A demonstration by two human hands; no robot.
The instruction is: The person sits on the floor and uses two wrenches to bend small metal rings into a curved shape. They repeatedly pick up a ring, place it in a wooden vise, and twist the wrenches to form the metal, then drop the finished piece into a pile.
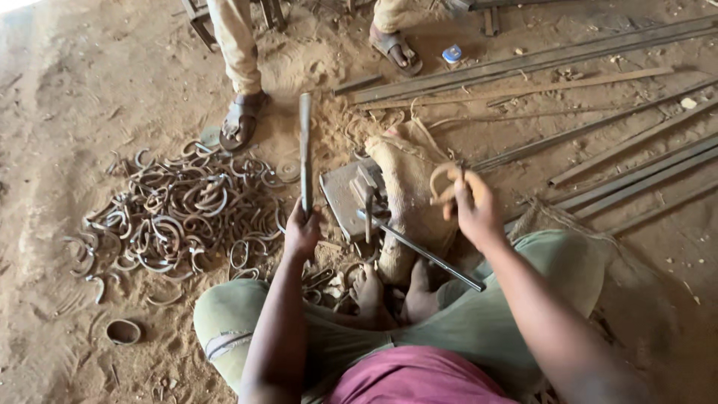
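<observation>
Soft, even daylight fills the scene, warm on the sandy floor. The brightest patch sits at the top left corner, washed out to near white, so light seems to enter from there. Shadows are faint and diffuse. Detail is slightly soft overall, with mild smearing on the right hand and the lower edge of the frame.

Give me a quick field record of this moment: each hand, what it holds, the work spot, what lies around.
left hand: grips an upright metal bar
right hand: holds up a curved metal piece
work spot: flat metal plate on the dirt, thin rod lying across it
left of plate: pile of curved metal pieces
right: long metal strips on the ground
top: another person's sandalled feet
</observation>
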